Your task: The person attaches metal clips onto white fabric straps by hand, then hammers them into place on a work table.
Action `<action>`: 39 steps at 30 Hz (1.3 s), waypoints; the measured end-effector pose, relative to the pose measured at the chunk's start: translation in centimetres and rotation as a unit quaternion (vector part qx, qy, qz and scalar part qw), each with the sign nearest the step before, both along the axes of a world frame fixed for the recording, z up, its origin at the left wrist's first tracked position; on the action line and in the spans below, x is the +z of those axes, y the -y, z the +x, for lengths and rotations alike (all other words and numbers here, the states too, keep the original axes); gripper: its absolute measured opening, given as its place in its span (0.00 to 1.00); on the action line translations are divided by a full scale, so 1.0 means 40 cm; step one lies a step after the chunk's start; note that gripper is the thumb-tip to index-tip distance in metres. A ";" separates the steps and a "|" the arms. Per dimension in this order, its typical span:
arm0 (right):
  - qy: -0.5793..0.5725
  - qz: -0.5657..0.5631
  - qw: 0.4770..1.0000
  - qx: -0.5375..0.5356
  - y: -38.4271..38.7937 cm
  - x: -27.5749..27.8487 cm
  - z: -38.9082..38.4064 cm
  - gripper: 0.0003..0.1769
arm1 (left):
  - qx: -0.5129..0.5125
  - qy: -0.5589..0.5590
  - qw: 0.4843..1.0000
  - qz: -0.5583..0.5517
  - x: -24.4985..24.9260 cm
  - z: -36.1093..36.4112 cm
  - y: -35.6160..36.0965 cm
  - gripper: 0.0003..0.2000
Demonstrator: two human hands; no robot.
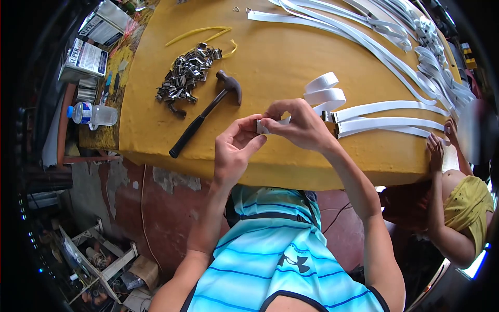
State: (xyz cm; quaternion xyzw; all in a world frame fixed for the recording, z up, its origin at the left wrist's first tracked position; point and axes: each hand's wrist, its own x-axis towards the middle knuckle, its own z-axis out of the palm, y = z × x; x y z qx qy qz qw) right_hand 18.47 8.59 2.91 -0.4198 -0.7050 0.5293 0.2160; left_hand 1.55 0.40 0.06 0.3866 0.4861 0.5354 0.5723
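White strap [262, 128] at table centre, above the front edge: flat, smooth, matte, with a small shiny metal clip [257, 125] on its tip. Right hand [299, 124] pinches the strap; left hand [235, 148] grips its clipped end with bent fingers. At 2 o'clock, a loose white coil [326, 93]. At 9–10 o'clock, 1 claw hammer [209, 114]: dark metal head, black handle. At 10 o'clock, heaped glossy, angular metal clips [188, 74]. Beneath, mustard-yellow sheet [270, 57], faintly creased.
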 end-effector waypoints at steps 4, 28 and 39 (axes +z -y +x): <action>-0.002 -0.003 1.000 -0.011 0.007 0.004 -0.009 0.16 | 0.036 0.008 0.999 0.021 -0.014 0.007 0.005 0.15; 0.029 0.133 0.991 -0.009 -0.009 -0.137 0.021 0.13 | -0.019 -0.183 0.980 -0.077 -0.084 -0.028 -0.091 0.15; 0.042 0.169 0.985 -0.009 -0.021 -0.151 0.023 0.11 | 0.086 -0.751 0.643 0.123 -0.116 -0.233 -0.063 0.10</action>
